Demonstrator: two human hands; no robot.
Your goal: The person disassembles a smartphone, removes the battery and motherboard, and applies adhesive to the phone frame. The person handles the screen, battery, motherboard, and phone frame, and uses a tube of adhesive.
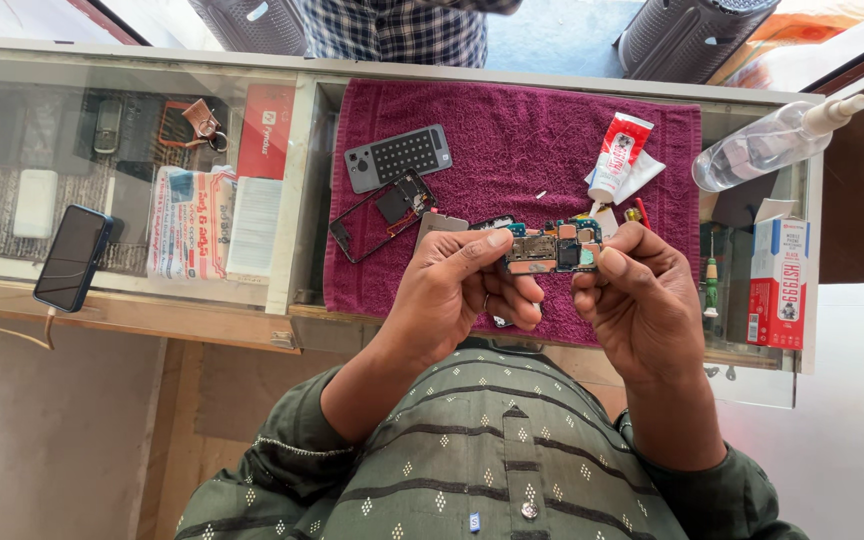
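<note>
- Head view looks down on a glass-topped surface [132, 290] spread with a maroon towel [512, 130].
- Both hands hold a small phone circuit board [555, 247] just above the towel's near edge; the left hand [457, 295] pinches its left end with thumb and fingers closed on it, and the right hand [642, 300] grips the right end the same way.
- As I judge it, the phone is already taken apart: a grey back cover [398, 156] and an emptied phone frame [382, 215] lie on the towel, apart from the board.
- Whatever is being done to the board itself looks unfinished; nothing is refitted yet.
- A red-and-white glue tube [619, 155] rests on the towel near the board, and a clear bottle [777, 140] lies on its side at the right.
- Another phone [72, 257] sits far left, untouched.
- A person in a checked shirt [402, 30] stands across the surface.
</note>
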